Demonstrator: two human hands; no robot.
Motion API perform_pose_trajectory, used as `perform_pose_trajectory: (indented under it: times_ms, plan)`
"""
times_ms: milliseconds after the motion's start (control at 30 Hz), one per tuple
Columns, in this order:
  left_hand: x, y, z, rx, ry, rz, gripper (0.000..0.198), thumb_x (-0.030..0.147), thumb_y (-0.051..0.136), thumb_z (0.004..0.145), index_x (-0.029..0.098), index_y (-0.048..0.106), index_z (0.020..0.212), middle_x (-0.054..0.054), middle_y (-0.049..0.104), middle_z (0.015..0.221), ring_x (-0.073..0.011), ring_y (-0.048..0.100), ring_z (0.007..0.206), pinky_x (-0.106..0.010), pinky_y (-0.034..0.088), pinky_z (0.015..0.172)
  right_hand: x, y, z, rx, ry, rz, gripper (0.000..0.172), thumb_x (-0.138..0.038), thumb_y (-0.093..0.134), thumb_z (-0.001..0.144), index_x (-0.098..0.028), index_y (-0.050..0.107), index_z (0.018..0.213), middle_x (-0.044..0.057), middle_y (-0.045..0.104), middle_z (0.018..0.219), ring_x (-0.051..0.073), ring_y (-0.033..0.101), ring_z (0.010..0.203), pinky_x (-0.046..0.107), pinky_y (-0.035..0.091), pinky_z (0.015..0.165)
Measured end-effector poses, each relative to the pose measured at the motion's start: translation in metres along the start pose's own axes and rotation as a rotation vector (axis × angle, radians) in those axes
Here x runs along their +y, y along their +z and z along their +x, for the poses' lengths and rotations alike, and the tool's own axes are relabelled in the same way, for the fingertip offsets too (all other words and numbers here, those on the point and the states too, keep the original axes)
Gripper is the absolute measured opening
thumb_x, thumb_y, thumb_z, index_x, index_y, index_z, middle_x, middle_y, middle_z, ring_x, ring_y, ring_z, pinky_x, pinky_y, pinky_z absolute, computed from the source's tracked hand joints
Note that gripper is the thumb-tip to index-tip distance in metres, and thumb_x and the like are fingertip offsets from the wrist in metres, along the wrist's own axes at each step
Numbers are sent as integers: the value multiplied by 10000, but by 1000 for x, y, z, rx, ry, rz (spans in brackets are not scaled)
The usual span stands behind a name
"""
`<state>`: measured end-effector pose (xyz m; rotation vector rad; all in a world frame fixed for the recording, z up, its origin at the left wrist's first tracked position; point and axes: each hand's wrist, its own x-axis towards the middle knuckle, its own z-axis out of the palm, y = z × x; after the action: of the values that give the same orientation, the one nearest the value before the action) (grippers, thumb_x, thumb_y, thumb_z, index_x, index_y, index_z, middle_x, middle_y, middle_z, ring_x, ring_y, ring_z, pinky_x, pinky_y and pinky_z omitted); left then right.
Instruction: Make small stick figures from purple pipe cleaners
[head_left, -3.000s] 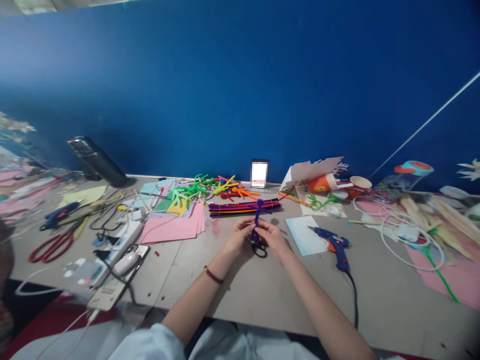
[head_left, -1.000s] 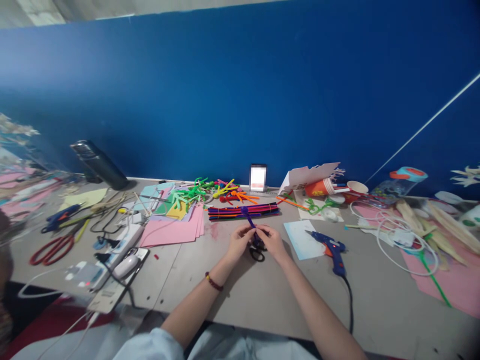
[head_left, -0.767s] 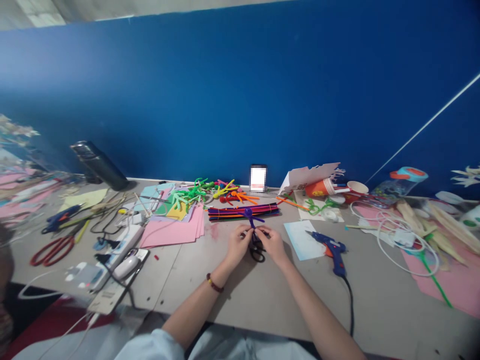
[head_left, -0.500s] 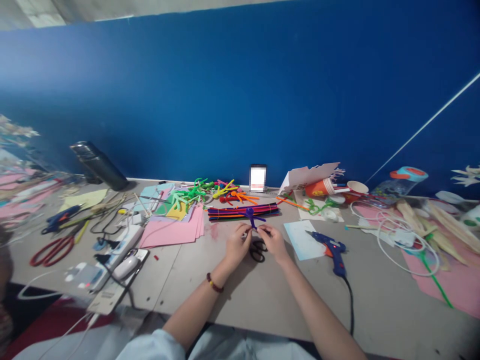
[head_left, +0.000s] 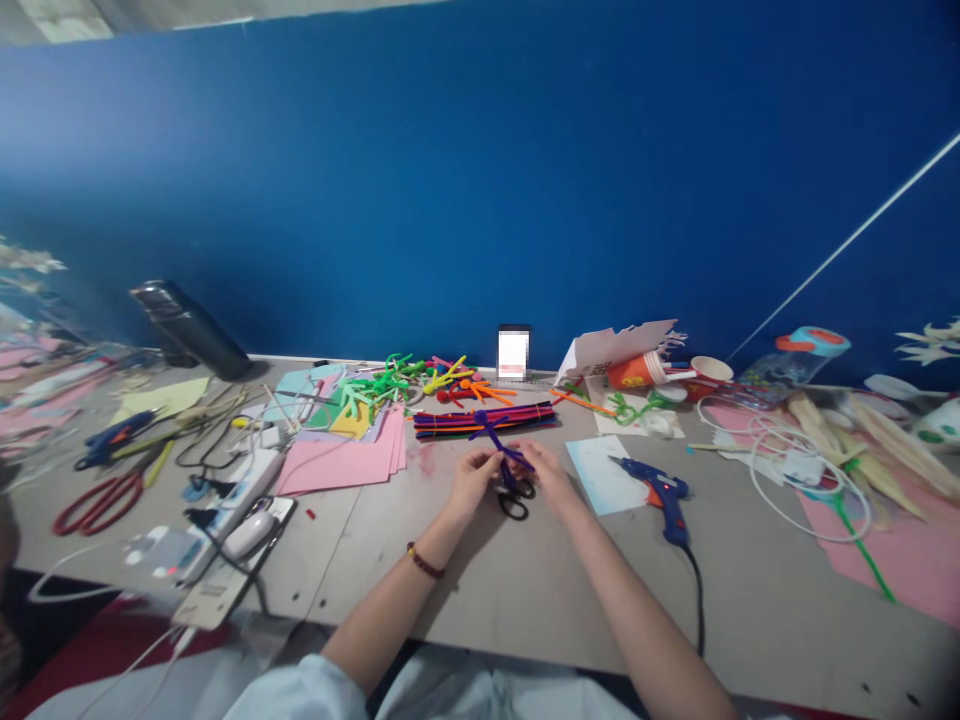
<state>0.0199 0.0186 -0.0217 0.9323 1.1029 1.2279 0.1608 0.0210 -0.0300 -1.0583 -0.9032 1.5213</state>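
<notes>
A purple pipe-cleaner figure (head_left: 499,438) is pinched between my left hand (head_left: 472,482) and my right hand (head_left: 549,476), above the table's middle. Its looped top now leans left, and its lower part is hidden by my fingers. Black-handled scissors (head_left: 514,503) lie on the tabletop just below both hands, touching neither that I can tell. Directly behind the figure sits a bundle of multicoloured pipe cleaners (head_left: 484,421). A blue glue gun (head_left: 658,495) rests to the right of my right hand, beyond a pale blue card (head_left: 600,475).
Pink paper sheets (head_left: 337,466) lie left of my hands. Further left are red-handled scissors (head_left: 97,505) and a white power strip (head_left: 247,480) with cables. Coloured pipe-cleaner figures (head_left: 397,380) pile up at the back, with paper cups (head_left: 637,370) back right and a white cable coil (head_left: 795,470).
The purple figure has tipped from upright to leaning sideways, with its strands pulled across between my hands. My hands have drawn slightly closer to the scissors, and the view has shifted a little.
</notes>
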Motion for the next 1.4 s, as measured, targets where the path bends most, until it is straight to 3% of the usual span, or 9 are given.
perform_pose_trajectory:
  times_ms: [200, 500, 700, 867, 1133, 1267, 1400]
  plan:
    - [-1, -2, 1, 41, 33, 1, 294, 397, 769, 582, 135, 639, 601, -7, 597, 525, -93, 511, 472, -216, 393, 491, 5, 4, 0, -69, -17, -6, 439, -424, 775, 603, -190, 670, 959, 14, 705, 749, 137, 636, 636, 262, 503, 638]
    - [3, 1, 0, -19, 92, 48, 283, 378, 750, 596, 155, 578, 570, 5, 569, 524, -91, 480, 482, -219, 366, 492, 9, 3, 6, 150, -66, 20, 364, -440, 783, 567, -171, 685, 792, 32, 715, 696, 189, 668, 679, 316, 523, 690]
    - [3, 2, -1, -50, 121, -12, 292, 405, 751, 611, 177, 568, 601, 24, 522, 530, -86, 445, 488, -223, 351, 489, 7, 5, 5, 188, -79, 64, 384, -456, 788, 558, -176, 671, 792, 25, 698, 659, 182, 648, 633, 297, 505, 630]
    - [4, 0, 0, -126, 23, -36, 299, 423, 751, 619, 165, 600, 640, 11, 541, 530, -84, 450, 467, -224, 348, 470, 7, 2, 7, 142, -85, 78, 397, -495, 768, 577, -191, 660, 809, 26, 700, 688, 186, 651, 664, 318, 504, 681]
    - [4, -1, 4, -25, -12, -115, 360, 422, 799, 539, 146, 607, 667, 38, 544, 535, -58, 444, 445, -203, 369, 469, -6, -6, 6, 105, -83, 139, 552, -693, 482, 736, -202, 652, 922, 53, 688, 755, 192, 649, 670, 328, 503, 658]
    - [4, -1, 3, 32, 30, -72, 340, 412, 790, 553, 148, 604, 659, 45, 534, 530, -58, 449, 442, -200, 365, 463, -3, -4, 7, 62, -66, 127, 501, -652, 541, 720, -206, 648, 921, 45, 681, 735, 185, 635, 658, 327, 501, 658]
    - [5, -1, 2, 40, 69, -24, 327, 405, 782, 564, 147, 602, 652, 35, 549, 557, -61, 457, 448, -200, 368, 457, 4, 1, 6, 62, -64, 55, 438, -513, 733, 612, -201, 639, 905, 21, 686, 750, 161, 623, 650, 301, 499, 654]
